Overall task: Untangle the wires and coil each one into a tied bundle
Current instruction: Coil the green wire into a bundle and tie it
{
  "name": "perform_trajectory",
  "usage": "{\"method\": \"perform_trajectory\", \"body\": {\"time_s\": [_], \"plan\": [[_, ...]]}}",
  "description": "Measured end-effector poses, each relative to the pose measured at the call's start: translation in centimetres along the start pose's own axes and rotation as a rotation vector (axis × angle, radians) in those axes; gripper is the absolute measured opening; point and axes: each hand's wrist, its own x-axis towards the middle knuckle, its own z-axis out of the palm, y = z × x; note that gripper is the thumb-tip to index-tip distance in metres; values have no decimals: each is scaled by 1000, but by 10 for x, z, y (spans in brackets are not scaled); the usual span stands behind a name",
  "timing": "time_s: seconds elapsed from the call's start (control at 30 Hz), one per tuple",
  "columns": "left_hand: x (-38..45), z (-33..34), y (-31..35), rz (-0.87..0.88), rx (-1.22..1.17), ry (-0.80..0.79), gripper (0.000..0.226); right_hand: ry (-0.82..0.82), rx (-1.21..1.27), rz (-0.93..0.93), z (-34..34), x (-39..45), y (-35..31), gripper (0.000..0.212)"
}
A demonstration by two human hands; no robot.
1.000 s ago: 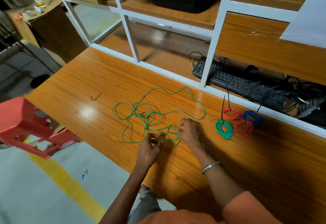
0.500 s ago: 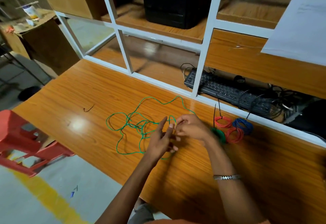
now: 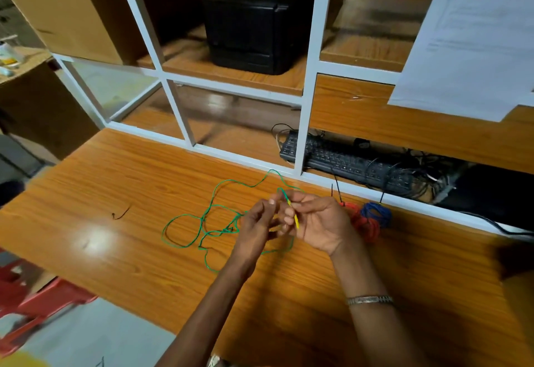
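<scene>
green wire (image 3: 185, 216) sprawls in loose tangled loops across the wooden desk (image 3: 115, 181), one end lifted. red coiled bundles (image 3: 367, 223) and a blue coiled bundle (image 3: 375, 213) sit tied, touching, near the desk's back edge.

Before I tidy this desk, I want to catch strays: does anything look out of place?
Yes: a small dark wire scrap lies alone on the wooden desk, well left of the loose green wire that both hands hold. The coiled red bundle and blue bundle sit neatly by the white frame.
</scene>
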Motion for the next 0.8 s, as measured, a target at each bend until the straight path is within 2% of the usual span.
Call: {"method": "perform_trajectory", "body": {"time_s": [0.13, 0.27, 0.37, 0.5, 0.6, 0.67, 0.73, 0.8], "plan": [[6, -12, 2, 90, 23, 0, 21, -17, 111, -26, 14, 14, 4, 23], [8, -26, 9, 113, 54, -51, 23, -26, 211, -109, 33, 28, 0, 27], [9, -33, 16, 48, 16, -87, 34, 36, 304, -304, 54, 42, -7, 19], [9, -40, 26, -46, -12, 6, 31, 196, 334, -513, 59, 59, -21, 27], [7, -43, 26, -32, 10, 37, 32, 368, 133, -604, 45, 60, -22, 33], [7, -41, 26, 66, 42, 28, 29, 560, -138, -620, 38, 63, -16, 32], [11, -39, 24, 267, 193, 10, 23, 773, -458, -587, 36, 66, -7, 29], [16, -41, 23, 496, 395, -19, 10, 846, -690, -390, 30, 66, 0, 26]]}}
